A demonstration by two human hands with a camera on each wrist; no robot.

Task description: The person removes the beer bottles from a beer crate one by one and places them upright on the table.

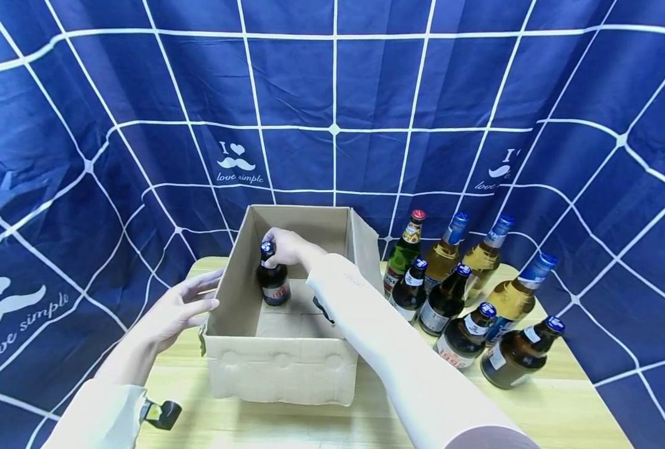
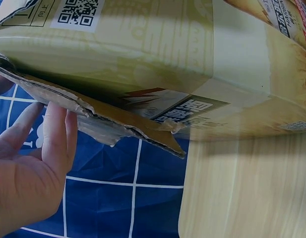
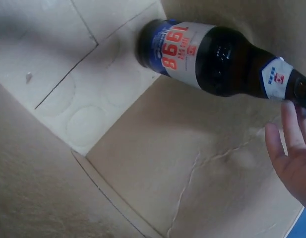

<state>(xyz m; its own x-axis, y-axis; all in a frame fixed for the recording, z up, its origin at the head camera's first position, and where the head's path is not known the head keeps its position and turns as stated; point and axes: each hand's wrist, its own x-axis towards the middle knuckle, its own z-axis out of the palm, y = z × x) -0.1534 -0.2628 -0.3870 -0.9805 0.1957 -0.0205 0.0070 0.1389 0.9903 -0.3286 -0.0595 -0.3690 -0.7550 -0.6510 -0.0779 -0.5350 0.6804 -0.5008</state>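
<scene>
Inside an open cardboard box (image 1: 282, 368), a dark brown beer bottle (image 1: 276, 287) stands upright beside the left wall. My right hand (image 1: 289, 246) reaches in from above and grips the bottle by its neck, just below the blue cap. In the right wrist view, the fingers lie along the neck of the bottle (image 3: 222, 64), whose label reads 1998. My left hand (image 1: 178, 308) is outside the box at its left wall, fingers extended. The left wrist view shows that hand (image 2: 38, 163) with its fingertips against a torn cardboard flap (image 2: 113, 114).
Right of the box stand several bottles: a green one (image 1: 402, 255) with a red cap, tall clear ones (image 1: 481, 262) with blue foil tops and short brown ones (image 1: 467, 337). They share a wooden table (image 1: 242, 430). Behind hangs a blue gridded cloth (image 1: 383, 81).
</scene>
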